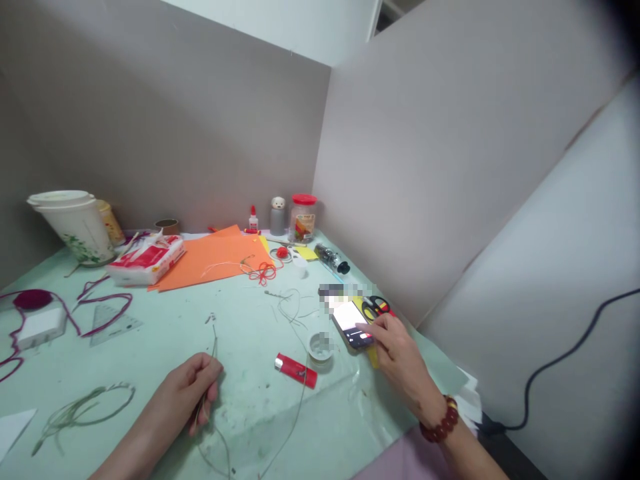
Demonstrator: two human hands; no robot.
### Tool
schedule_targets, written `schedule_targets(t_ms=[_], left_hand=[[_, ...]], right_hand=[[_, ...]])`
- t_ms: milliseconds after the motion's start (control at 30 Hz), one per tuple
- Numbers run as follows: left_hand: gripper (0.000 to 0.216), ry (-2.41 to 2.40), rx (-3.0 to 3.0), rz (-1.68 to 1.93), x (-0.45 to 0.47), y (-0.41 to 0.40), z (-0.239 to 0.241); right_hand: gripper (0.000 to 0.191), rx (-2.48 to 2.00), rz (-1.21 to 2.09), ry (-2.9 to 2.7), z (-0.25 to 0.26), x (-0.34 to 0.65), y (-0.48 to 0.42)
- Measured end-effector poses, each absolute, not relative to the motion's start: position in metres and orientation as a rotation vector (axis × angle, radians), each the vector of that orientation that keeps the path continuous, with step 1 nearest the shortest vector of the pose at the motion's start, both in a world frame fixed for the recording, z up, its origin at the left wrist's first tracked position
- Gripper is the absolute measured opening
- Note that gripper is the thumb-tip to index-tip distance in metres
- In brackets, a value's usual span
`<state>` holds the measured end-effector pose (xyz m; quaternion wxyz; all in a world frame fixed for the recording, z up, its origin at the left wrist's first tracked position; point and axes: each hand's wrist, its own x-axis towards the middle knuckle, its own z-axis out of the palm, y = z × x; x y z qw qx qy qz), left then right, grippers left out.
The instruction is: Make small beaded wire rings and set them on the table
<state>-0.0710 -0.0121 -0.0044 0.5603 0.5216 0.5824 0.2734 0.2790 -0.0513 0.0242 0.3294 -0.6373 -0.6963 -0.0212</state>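
My left hand (pixel 200 383) is closed on a thin pale cord (pixel 215 341); one end sticks up above the fingers, and the rest trails down to the table's near edge. At the right, my right hand (pixel 397 350) touches the lit screen of a smartphone (pixel 349 319) with an outstretched finger, gripping nothing. The phone lies flat, part of it blurred out. Black-handled scissors (pixel 376 308) lie just beyond that hand. Between the hands are a red lighter (pixel 296 371) and a small clear round container (pixel 321 348). More thin cord (pixel 295 310) lies loosely behind them.
Toward the back are orange paper sheets (pixel 215 260), a tissue pack (pixel 147 260), a glue bottle (pixel 253 220) and a red-lidded jar (pixel 303 219). A white bin (pixel 75 227), purple cord (pixel 127 313), white adapter (pixel 41 328) and coiled greenish cord (pixel 95 407) are at left. Grey partitions enclose the table.
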Motion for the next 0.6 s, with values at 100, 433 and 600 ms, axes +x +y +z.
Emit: schedule_targets(t_ms=[100,433,600], left_hand=[[0.047,1.367,1.223,0.652,-0.071,-0.012,-0.004],[0.049,1.361,1.213,0.702,-0.071,-0.011,-0.008],[0.050,1.313,1.206,0.734,-0.072,-0.011,-0.006]], right_hand=[[0.035,-1.678,-0.070,-1.685,0.031,0.276,-0.053],[0.024,-1.362,0.649,-1.863,0.054,0.113,-0.021],[0.020,-1.589,1.300,-1.656,0.038,0.054,0.033]])
